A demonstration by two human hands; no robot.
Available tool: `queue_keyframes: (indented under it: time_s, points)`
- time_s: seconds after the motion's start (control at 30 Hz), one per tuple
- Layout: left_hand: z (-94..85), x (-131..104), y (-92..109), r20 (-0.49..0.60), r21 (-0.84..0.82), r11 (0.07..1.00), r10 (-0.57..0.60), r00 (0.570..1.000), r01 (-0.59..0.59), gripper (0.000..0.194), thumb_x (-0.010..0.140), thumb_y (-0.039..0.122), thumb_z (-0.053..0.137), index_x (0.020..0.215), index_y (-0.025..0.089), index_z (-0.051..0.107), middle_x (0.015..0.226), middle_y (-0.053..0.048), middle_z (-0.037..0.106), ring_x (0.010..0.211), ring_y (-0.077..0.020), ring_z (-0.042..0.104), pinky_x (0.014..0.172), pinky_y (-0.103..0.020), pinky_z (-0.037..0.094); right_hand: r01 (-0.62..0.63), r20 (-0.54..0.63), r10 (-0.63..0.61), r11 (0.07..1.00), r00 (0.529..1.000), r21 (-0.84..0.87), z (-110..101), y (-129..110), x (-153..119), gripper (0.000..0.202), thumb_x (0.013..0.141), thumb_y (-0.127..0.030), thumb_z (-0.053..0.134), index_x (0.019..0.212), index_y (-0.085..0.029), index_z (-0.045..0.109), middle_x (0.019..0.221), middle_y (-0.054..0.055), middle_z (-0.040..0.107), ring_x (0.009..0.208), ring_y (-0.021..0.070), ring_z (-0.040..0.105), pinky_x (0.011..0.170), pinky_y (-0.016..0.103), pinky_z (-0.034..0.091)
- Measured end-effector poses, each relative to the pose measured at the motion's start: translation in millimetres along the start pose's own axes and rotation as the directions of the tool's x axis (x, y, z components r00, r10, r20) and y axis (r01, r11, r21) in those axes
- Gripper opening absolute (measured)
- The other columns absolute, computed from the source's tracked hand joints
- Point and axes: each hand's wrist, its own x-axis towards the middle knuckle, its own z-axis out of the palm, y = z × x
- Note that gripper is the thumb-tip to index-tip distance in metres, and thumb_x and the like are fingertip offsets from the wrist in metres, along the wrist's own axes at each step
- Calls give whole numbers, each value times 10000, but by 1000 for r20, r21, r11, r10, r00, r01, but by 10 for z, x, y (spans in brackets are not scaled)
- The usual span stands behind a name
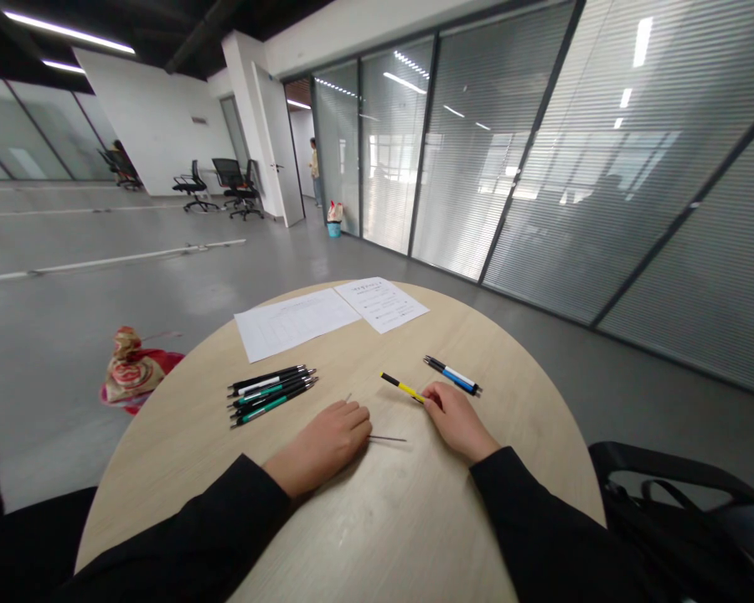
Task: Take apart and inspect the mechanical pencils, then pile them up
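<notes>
Currently, my right hand (457, 420) pinches a yellow pen (410, 391) over the table (364, 536), left of two pens (456, 375). My left hand (330, 437) rests half-curled at a thin stick (389, 439); from here I can't tell whether it grips it. Farther left lies a pen pile (271, 396).

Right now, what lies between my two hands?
In the head view, a thin dark rod sticks out from your left hand toward your right hand, which holds a yellow pen along the far side.
</notes>
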Motion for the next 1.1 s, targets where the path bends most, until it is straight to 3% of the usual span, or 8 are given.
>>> queue_keyframes:
  time_s: [0.13, 0.23, 0.47, 1.1]
  points:
    - [-70, -42, -99, -76, -19, 993, -119, 990, 118, 124, 949, 115, 479, 886, 174, 569, 868, -63, 611, 770, -212, 514, 723, -350, 388, 4, -14, -4, 1000, 1000, 19, 11, 19, 3, 91, 888, -138, 538, 883, -172, 622, 856, 48, 649, 823, 199, 583, 742, 298, 413]
    - [-118, -84, -192, -99, 6, 977, -209, 973, 211, 163, 927, 80, 455, 844, 181, 551, 815, -49, 608, 747, -207, 504, 728, -349, 374, 13, -20, -12, 999, 1000, 37, 11, 26, 5, 95, 886, -134, 536, 889, -173, 621, 861, 48, 650, 824, 200, 584, 743, 299, 413]
    - [-123, -132, -368, -220, 31, 925, -363, 905, 379, 141, 928, 138, 472, 824, 195, 549, 764, -40, 613, 746, -223, 516, 727, -356, 342, 39, -18, -38, 997, 999, 68, 5, 23, 4, 94, 885, -143, 542, 890, -184, 626, 862, 40, 646, 818, 198, 580, 743, 302, 419]
    - [-110, -147, -399, -113, 41, 917, -391, 913, 398, 156, 968, 136, 436, 887, 192, 557, 863, -63, 653, 785, -233, 541, 757, -361, 353, 52, -4, -52, 994, 999, 99, -14, -17, -9, 119, 875, -106, 545, 904, -183, 631, 871, 36, 643, 830, 197, 580, 752, 301, 417]
